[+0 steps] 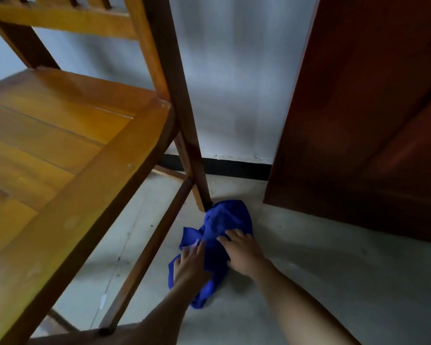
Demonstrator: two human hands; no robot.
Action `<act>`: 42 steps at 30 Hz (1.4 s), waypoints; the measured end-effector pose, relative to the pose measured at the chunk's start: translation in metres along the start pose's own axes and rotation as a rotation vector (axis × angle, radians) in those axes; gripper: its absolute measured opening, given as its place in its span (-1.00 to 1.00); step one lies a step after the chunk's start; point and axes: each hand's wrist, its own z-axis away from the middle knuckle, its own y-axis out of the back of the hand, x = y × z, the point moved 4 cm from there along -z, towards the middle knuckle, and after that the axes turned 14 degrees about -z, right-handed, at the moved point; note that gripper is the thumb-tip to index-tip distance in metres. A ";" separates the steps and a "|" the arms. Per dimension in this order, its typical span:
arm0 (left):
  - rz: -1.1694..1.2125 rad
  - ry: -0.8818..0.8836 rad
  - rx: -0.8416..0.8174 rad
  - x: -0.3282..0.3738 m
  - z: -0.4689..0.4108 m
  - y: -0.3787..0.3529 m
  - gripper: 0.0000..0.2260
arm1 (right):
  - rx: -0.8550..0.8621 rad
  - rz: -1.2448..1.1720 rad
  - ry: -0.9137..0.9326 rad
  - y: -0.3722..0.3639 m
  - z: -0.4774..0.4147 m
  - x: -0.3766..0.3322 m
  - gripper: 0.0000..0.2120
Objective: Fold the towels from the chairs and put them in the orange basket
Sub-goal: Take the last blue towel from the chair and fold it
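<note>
We find the blue towel (pixel 224 220) crumpled on the grey floor (pixel 334 270), its far end touching the foot of the chair leg (pixel 197 170) of a wooden chair (pixel 72 135), with a dark red-brown panel (pixel 358 120) standing near on the right. No orange basket is in view. Our left hand (pixel 189 265) lies flat on the nearer part of the cloth, fingers loosely spread, palm down. Our right hand (pixel 241 250) rests on the middle of the bundle, fingers spread and slightly curled; we cannot tell whether either hand has cloth pinched underneath. We judge the towel light, soft and limp: it should bunch under a push, sag when lifted, and offer no stiffness to help a fold. Slipping looks unlikely, since the fabric appears plush. Best hold, we reckon, is at two neighbouring corners, though the bunching hides them, so we would first spread it flat.
</note>
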 end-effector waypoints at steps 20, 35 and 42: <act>0.266 -0.133 0.262 0.066 0.225 0.289 -0.84 | 0.320 -0.677 -0.167 0.287 0.218 -0.082 -0.84; 0.361 -0.055 0.460 0.021 0.478 0.575 -0.92 | 0.434 -0.429 0.235 0.640 0.396 -0.270 -0.87; 0.552 0.084 0.579 -0.054 0.553 0.610 -0.82 | 0.594 -0.380 0.305 0.709 0.431 -0.308 -0.93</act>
